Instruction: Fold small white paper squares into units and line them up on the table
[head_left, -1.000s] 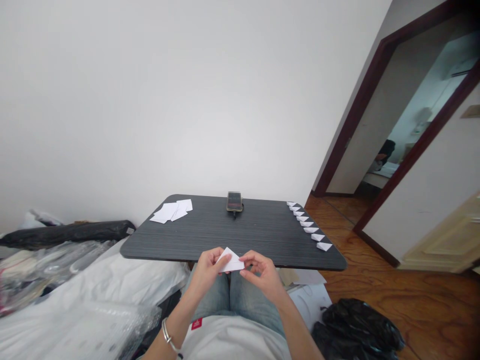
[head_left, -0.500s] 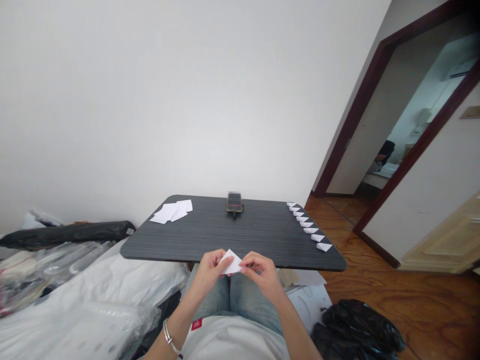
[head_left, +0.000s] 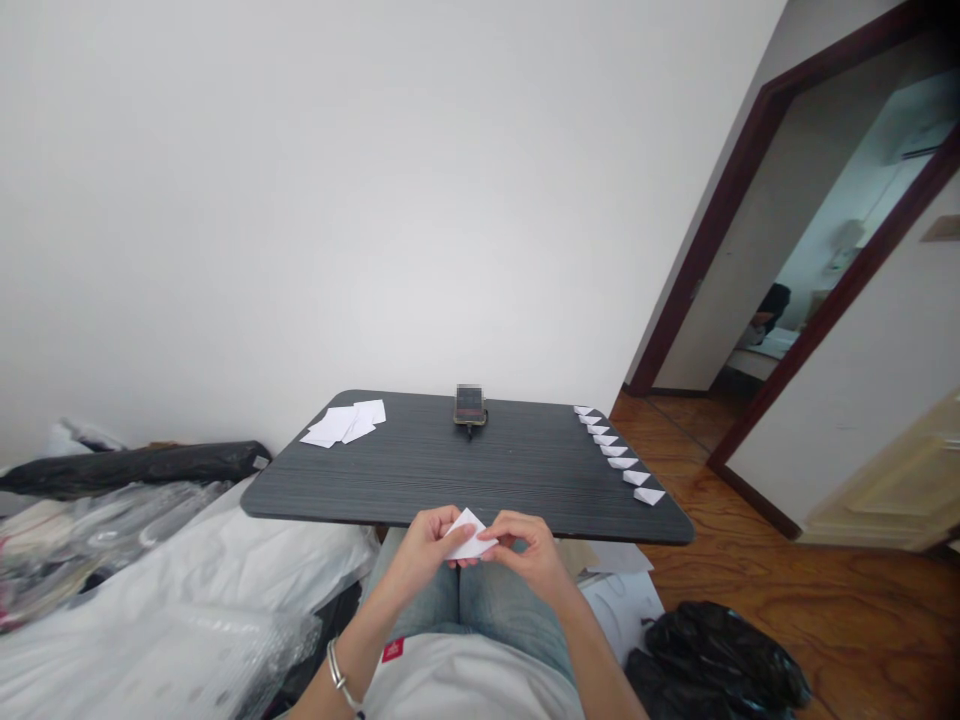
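Both hands (head_left: 427, 540) angled inward on white paper (head_left: 472, 548)

The person here wears a white top (head_left: 472, 680), softly creased at the bottom centre of the frame, with a small red label (head_left: 393, 649) bearing pale marks on its left side. Faded blue denim jeans (head_left: 420, 598) show just above. A shiny silver-toned bangle (head_left: 339, 682) rings the left wrist, bottom left of centre.
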